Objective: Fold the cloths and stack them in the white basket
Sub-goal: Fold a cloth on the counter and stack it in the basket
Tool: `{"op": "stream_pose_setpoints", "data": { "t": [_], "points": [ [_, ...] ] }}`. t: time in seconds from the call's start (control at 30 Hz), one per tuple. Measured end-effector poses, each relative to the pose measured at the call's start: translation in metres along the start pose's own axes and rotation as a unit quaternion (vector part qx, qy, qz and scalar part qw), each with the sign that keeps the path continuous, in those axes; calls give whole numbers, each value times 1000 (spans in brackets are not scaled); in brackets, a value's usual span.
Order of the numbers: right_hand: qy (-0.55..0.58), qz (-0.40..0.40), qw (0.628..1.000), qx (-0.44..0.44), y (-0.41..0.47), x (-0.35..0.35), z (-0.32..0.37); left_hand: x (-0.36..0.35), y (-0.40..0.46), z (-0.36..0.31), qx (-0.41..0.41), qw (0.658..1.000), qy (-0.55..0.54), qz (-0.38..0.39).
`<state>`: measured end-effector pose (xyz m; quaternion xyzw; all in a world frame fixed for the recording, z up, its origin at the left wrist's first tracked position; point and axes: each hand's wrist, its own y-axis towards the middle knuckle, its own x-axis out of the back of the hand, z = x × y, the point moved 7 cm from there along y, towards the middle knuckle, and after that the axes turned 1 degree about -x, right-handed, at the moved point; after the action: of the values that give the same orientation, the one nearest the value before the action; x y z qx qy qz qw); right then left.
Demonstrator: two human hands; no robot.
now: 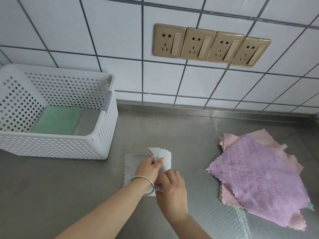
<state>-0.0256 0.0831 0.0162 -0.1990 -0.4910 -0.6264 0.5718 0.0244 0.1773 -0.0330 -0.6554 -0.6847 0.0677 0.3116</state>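
A pale grey cloth (132, 163) lies on the steel counter in front of me, its right part lifted and turned over. My left hand (149, 167), with a metal bangle on the wrist, pinches the far raised edge. My right hand (172, 188) grips the cloth's near edge just below. The white perforated basket (57, 145) stands at the left and holds a folded green cloth (57, 120) over a grey one (86, 123). A pile of flat cloths lies at the right, a purple cloth (259, 175) on top and a pink one (265, 137) beneath.
The steel counter (172, 131) runs back to a white tiled wall with a row of gold power sockets (212, 45). A teal corner (310, 207) pokes out from under the pile at the right.
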Motion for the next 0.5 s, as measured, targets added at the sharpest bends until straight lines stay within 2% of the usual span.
{"op": "stream_pose_setpoints", "data": {
  "t": [0.07,0.13,0.2,0.3,0.5],
  "points": [
    [14,19,999,34,-5,-10,11,12,4,7,11,999,7,-35],
    [12,48,998,26,-13,-21,10,23,7,15,15,999,6,-48],
    [-2,104,995,-9,-21,-38,-2,34,9,25,24,998,-5,-61],
    [-73,206,975,-30,-34,-64,-18,52,11,38,21,995,64,-75],
    [-103,274,956,-11,-51,-92,-22,66,30,76,57,992,97,-65]
  ]
}}
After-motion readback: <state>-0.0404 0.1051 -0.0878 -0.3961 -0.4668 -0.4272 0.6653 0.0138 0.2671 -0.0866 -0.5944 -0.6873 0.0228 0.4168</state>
